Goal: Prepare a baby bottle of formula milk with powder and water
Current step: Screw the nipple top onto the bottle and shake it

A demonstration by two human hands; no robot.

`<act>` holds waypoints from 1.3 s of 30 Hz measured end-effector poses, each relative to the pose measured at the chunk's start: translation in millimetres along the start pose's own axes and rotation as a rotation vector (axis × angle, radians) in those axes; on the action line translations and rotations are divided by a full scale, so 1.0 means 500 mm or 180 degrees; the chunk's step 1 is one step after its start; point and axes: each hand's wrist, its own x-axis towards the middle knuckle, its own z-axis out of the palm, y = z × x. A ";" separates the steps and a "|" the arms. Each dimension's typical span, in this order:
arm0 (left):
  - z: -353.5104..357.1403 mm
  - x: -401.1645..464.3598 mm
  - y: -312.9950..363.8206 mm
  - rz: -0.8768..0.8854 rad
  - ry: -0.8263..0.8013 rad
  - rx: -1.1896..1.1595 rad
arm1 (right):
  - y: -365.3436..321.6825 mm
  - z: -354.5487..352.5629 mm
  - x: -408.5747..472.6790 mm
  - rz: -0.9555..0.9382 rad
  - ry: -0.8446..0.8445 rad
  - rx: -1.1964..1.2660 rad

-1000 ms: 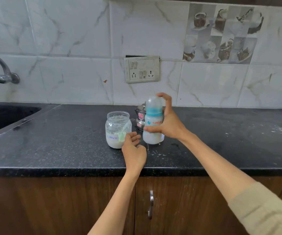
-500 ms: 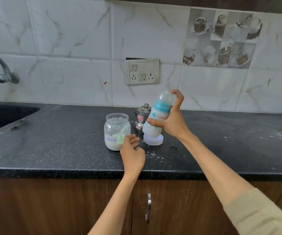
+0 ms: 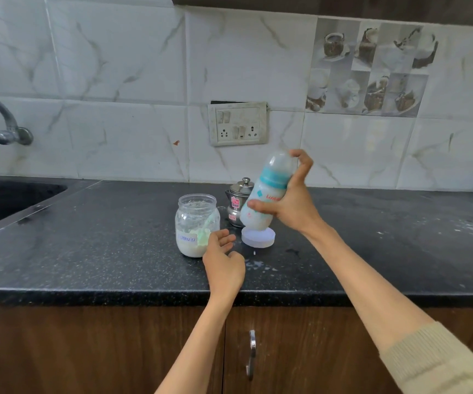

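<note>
Baby bottle (image 3: 262, 204), capped and milky, was gripped tilted in the right hand (image 3: 292, 207), lifted above the white lid (image 3: 258, 238). Left hand (image 3: 224, 264) was held relaxed, empty, beside the formula jar (image 3: 194, 223).

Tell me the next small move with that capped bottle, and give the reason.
Probably keep shaking it, tipping it back the other way. The right hand grips the baby bottle tilted above the white lid on the counter, cap on and milky liquid inside, so mixing seems under way. The left hand rests open beside the formula jar, holding nothing.
</note>
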 end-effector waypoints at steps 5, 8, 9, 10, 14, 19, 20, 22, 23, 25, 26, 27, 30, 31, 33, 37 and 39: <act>-0.001 -0.003 -0.002 0.0015 -0.0012 0.0030 | 0.003 0.007 -0.018 0.0117 -0.0431 -0.0320; 0.000 -0.002 -0.001 0.0031 -0.0020 0.0030 | 0.004 0.001 -0.018 0.0132 -0.0177 -0.0031; -0.001 -0.004 0.000 0.0018 -0.0051 0.0051 | 0.001 0.004 -0.023 0.0156 -0.0480 -0.0198; -0.002 -0.004 0.000 0.0018 -0.0099 0.0071 | 0.004 0.009 -0.031 0.0210 -0.0752 -0.0328; -0.003 0.000 -0.003 0.0149 -0.0422 0.0500 | 0.024 0.029 -0.052 0.0345 -0.0841 -0.0374; -0.001 -0.005 0.001 0.0399 -0.0856 0.0697 | 0.030 0.044 -0.052 0.0265 -0.0759 -0.0430; 0.001 -0.004 0.000 0.0452 -0.0817 0.0701 | 0.033 0.048 -0.054 0.0272 -0.0769 -0.0451; 0.003 -0.002 -0.005 0.0533 -0.0691 0.0741 | 0.037 0.056 -0.061 0.0267 -0.0775 -0.0510; 0.002 -0.001 -0.007 0.0568 -0.0642 0.0767 | 0.039 0.058 -0.064 0.0247 -0.0756 -0.0507; 0.003 0.002 -0.013 0.0616 -0.0614 0.0817 | 0.041 0.058 -0.067 0.0206 -0.0712 -0.0461; 0.004 0.004 -0.016 0.0637 -0.0622 0.0848 | 0.041 0.058 -0.068 0.0205 -0.0703 -0.0428; 0.004 0.005 -0.018 0.0652 -0.0635 0.0889 | 0.041 0.057 -0.069 0.0215 -0.0697 -0.0418; 0.004 0.009 -0.022 0.0655 -0.0662 0.0979 | 0.036 0.057 -0.070 0.0295 -0.0714 -0.0474; 0.005 0.010 -0.024 0.0634 -0.0660 0.1011 | 0.036 0.057 -0.069 0.0337 -0.0714 -0.0472; 0.007 0.012 -0.027 0.0583 -0.0656 0.1071 | 0.032 0.054 -0.066 0.0436 -0.0729 -0.0493; 0.009 0.010 -0.026 0.0573 -0.0643 0.1087 | 0.026 0.042 -0.062 0.0586 -0.0854 -0.0606; 0.008 0.009 -0.026 0.0600 -0.0635 0.1064 | 0.025 0.039 -0.068 0.0618 -0.0893 -0.0549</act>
